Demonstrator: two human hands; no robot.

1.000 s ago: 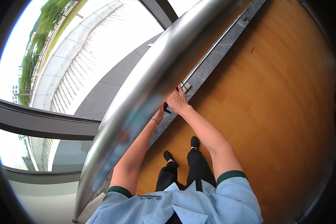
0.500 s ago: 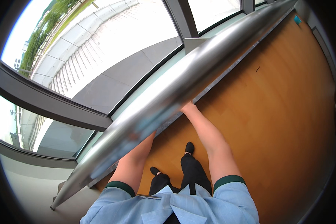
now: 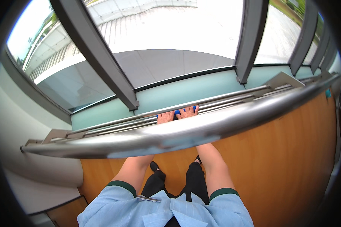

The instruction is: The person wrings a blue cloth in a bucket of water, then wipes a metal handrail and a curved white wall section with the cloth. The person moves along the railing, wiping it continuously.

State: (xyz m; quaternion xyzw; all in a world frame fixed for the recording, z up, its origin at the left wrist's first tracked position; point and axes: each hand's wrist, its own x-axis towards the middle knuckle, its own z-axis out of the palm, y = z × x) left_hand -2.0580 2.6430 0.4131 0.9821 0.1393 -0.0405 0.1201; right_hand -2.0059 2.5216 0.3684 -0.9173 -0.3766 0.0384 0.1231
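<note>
A thick, shiny metal handrail [image 3: 231, 123] crosses in front of me, passing over my forearms. Beyond it run several thinner metal rails [image 3: 231, 99]. My left hand [image 3: 165, 117] and my right hand [image 3: 187, 112] are side by side on these thin rails, fingers curled over a blue cloth [image 3: 176, 112]. Bits of the cloth show between the hands and at their outer sides. The thick handrail hides my wrists, and how far the cloth wraps around the rails cannot be seen.
Tall windows with grey frames [image 3: 250, 41] rise behind the rails, above a pale green glass strip [image 3: 193, 86]. A metal bracket [image 3: 284, 80] stands at the right. Below lies an orange-brown floor [image 3: 276, 162]; a curved white wall [image 3: 41, 162] is at the left.
My view has swung, so the handrail now lies nearly level instead of steeply slanted. My fingers and the blue cloth, earlier hidden by the handrail, have come into sight.
</note>
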